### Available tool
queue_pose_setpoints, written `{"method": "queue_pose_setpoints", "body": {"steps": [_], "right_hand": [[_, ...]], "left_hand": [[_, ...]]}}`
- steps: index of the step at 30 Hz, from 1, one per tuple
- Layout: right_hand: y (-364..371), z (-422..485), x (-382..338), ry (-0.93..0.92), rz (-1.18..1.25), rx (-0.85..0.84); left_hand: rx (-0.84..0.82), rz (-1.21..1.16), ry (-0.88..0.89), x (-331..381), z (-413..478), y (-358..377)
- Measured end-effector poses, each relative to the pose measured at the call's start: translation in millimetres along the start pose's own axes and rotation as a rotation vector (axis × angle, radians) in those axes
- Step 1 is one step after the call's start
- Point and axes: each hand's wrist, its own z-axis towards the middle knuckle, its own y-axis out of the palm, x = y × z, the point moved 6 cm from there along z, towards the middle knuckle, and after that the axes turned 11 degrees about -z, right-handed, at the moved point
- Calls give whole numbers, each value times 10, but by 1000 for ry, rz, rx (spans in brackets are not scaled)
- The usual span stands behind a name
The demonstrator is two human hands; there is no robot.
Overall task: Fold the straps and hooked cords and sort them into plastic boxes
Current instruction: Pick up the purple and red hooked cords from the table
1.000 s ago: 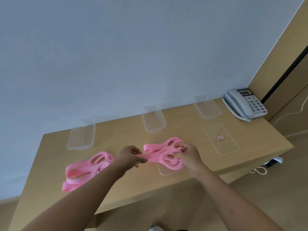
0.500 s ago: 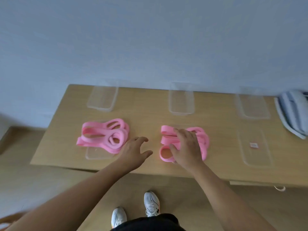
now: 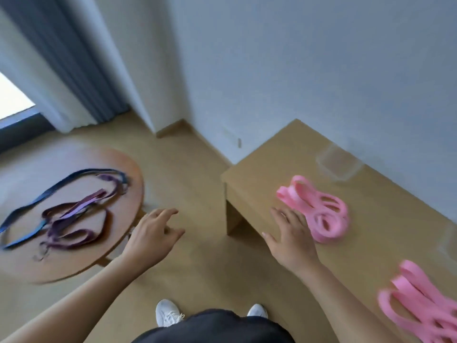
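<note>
Two folded pink straps lie on the wooden desk (image 3: pixel 267 164): one pink bundle (image 3: pixel 319 209) near the desk's left end, another pink bundle (image 3: pixel 420 305) at the lower right. A clear plastic box (image 3: pixel 338 164) stands by the wall. On a round side table (image 3: pixel 118 246) to the left lie a blue strap (image 3: pixel 37 199) and purple straps (image 3: pixel 71 219), unfolded and tangled. My left hand (image 3: pixel 153 233) hovers empty over the floor beside the round table, fingers relaxed. My right hand (image 3: pixel 291 236) is spread flat over the desk's left end, holding nothing.
A curtain (image 3: pixel 74 70) hangs at the back left beside a window. Bare wooden floor separates the round table from the desk. My white shoes (image 3: pixel 170 315) show at the bottom. The view is motion-blurred.
The view has swung left, bringing the round table with blue and purple straps into sight. My right hand has left the pink bundle on the desk; my left hand has moved toward the round table.
</note>
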Motion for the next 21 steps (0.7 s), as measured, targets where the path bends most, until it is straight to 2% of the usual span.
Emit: {"method": "queue_pose_setpoints", "body": {"steps": [7, 12, 17, 21], "right_hand": [[481, 617, -2017, -325, -58, -87], [920, 833, -3342, -519, -68, -215], [1268, 984, -4314, -664, -88, -320], [1587, 1206, -4811, -748, -147, -407]], "left_hand": [[240, -92, -255, -1768, -448, -1145], [336, -182, -425, -2819, -838, -1586], [425, -287, -595, -3561, -1167, -1777], [482, -340, -735, -3956, -1297, -1819]]}}
